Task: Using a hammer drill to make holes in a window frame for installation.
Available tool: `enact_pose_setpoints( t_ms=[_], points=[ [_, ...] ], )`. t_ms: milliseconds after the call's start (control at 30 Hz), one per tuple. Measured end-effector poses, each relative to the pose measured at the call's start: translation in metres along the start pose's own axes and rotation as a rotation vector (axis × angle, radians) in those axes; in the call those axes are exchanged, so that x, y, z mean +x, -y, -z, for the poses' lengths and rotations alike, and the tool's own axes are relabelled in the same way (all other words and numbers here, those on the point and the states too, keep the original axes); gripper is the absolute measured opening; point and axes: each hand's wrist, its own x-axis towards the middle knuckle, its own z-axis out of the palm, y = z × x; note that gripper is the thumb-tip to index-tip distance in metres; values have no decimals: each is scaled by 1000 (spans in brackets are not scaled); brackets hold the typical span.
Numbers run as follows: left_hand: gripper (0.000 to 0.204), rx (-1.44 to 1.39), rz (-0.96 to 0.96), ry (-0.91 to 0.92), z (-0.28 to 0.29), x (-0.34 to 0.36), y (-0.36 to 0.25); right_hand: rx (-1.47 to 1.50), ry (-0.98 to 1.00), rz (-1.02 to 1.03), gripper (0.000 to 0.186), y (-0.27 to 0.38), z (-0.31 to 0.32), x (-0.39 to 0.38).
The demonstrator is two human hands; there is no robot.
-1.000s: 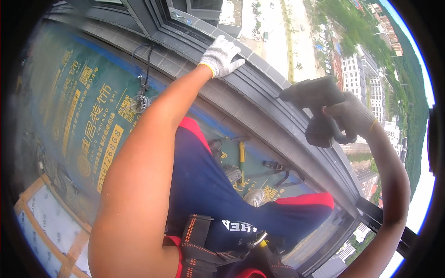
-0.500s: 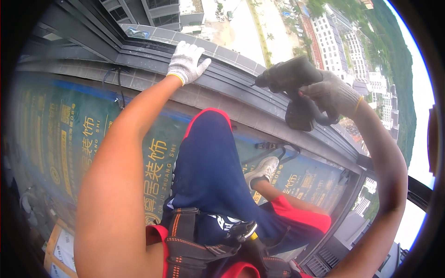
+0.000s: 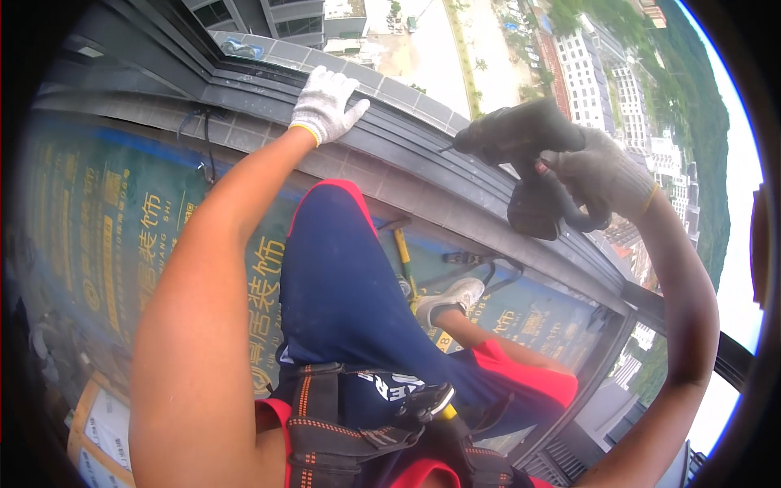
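Observation:
My left hand (image 3: 325, 104), in a white knit glove with a yellow cuff, rests with its fingers stretched over the dark grey window frame (image 3: 407, 150). A dark cordless drill (image 3: 512, 134) is gripped in my right hand (image 3: 602, 171), also gloved. Its thin bit points left and sits above the frame's tracks; whether the tip touches the metal I cannot tell. The battery base hangs below the grip, over the frame's inner edge. Part of the drill's handle is covered by my fingers.
Beyond the frame is a long drop to streets and white buildings (image 3: 590, 73). Green printed sheeting (image 3: 154, 220) covers the floor. Near my shoe (image 3: 447, 301) lie a yellow-handled tool (image 3: 403, 250) and a black strap (image 3: 500, 268). I wear a harness (image 3: 325, 407).
The drill and my right hand have shifted slightly right. My knee has swung left, which uncovers the yellow-handled tool. My left hand stays at the frame.

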Motion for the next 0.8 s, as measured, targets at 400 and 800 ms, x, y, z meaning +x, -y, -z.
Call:
enact_pose_setpoints(
  t_ms=[400, 800],
  points=[
    [48, 63, -8, -15, -4, 5, -6, -184, -346, -97, 45, 95, 76, -154],
    [49, 53, -9, -23, -2, 1, -2, -38, -313, -11, 41, 43, 12, -107]
  ],
)
